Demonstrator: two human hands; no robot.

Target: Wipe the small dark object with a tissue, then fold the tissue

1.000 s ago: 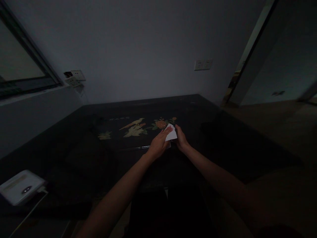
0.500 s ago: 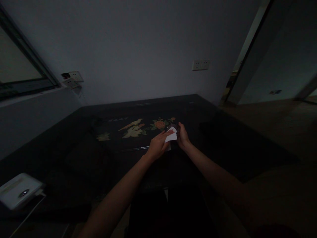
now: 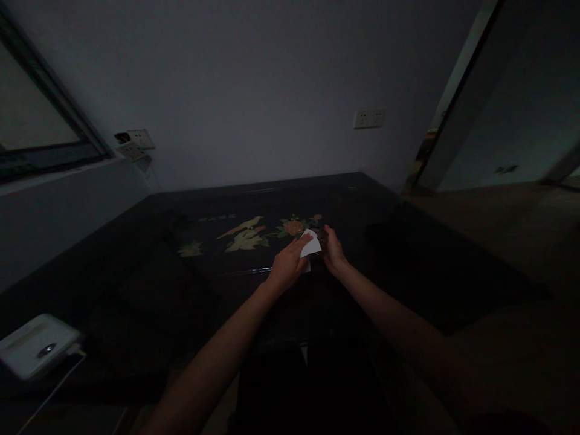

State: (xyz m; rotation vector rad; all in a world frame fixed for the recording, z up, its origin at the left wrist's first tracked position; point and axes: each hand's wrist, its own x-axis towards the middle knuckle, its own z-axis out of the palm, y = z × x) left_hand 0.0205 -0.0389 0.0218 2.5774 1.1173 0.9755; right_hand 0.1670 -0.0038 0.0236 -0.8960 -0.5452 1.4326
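Observation:
My left hand is closed on a folded white tissue. A corner of the tissue hangs below the fingers. My right hand curls around the right side of a small, dark, shiny rounded object, which looks like glass; its exact kind is too dim to make out. The tissue lies against this object's left side, between the two hands. Both hands are just above the front part of a dark table, near its inlaid picture of a bird and flowers.
A white box-like device with a cable lies at the lower left. Wall sockets are on the wall behind the table, with more sockets near the window. A doorway opens at the right. The room is dim.
My left hand and the tissue have shifted slightly left over the dark object, showing more of it. My right hand still grips the object, nearly unmoved.

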